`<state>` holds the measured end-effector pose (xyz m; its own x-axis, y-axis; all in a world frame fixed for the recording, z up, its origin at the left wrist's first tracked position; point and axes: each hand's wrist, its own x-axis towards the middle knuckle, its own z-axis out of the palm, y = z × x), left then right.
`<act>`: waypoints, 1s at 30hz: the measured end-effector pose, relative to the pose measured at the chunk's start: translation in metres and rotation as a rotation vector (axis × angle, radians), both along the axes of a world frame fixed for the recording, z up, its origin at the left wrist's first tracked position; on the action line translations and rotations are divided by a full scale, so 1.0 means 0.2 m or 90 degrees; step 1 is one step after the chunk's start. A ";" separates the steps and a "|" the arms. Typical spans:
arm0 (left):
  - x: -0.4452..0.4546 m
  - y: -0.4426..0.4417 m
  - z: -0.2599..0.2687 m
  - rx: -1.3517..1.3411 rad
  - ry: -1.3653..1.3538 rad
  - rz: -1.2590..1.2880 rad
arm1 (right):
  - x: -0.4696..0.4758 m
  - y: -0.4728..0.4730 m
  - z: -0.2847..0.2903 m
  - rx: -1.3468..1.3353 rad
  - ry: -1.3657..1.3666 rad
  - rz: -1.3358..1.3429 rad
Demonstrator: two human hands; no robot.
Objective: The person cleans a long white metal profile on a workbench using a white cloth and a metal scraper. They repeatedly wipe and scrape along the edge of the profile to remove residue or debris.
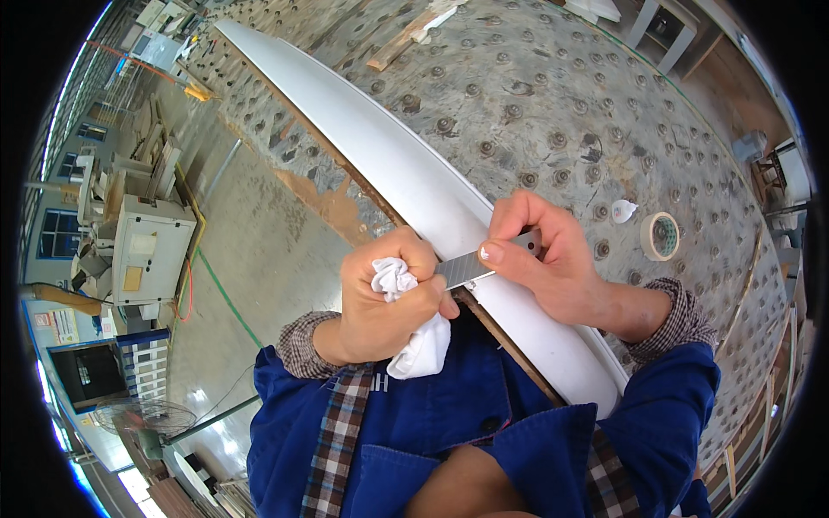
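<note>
My left hand [394, 294] is closed in a fist on a crumpled white cloth [422, 346], which pokes out above and below the fingers. My right hand [550, 265] pinches a segmented snap-off knife blade [461, 269] between thumb and fingers, near the end with a hole. The blade's other end meets the left fist; whether the cloth wraps it there is hidden. White matter sticks to my right thumb. Beneath both hands runs a long, curved white panel [388, 142] with a rough brown edge, slanting from far left to near right.
Past the panel is a metal table [550, 84] studded with ball casters. On it lie a roll of masking tape [660, 237], a small white bottle [624, 211] and a wooden strip [405, 45]. At left stand a machine cabinet [152, 249] and a floor fan [146, 421].
</note>
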<state>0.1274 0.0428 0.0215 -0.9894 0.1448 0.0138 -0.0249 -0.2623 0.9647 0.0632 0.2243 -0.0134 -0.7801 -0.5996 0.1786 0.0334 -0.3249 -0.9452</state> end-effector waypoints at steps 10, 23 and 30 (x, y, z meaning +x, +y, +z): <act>-0.01 0.02 0.02 -0.013 0.002 0.002 | 0.00 0.01 0.00 0.008 -0.012 0.000; 0.00 0.03 0.00 0.011 0.001 0.028 | 0.00 0.01 0.01 0.035 -0.012 -0.028; 0.01 0.01 -0.01 0.019 0.008 0.048 | 0.01 -0.01 0.02 0.040 -0.034 -0.030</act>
<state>0.1286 0.0456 0.0190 -0.9972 0.0695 0.0293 0.0077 -0.2920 0.9564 0.0655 0.2232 -0.0099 -0.8151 -0.5709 0.0986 0.0709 -0.2672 -0.9610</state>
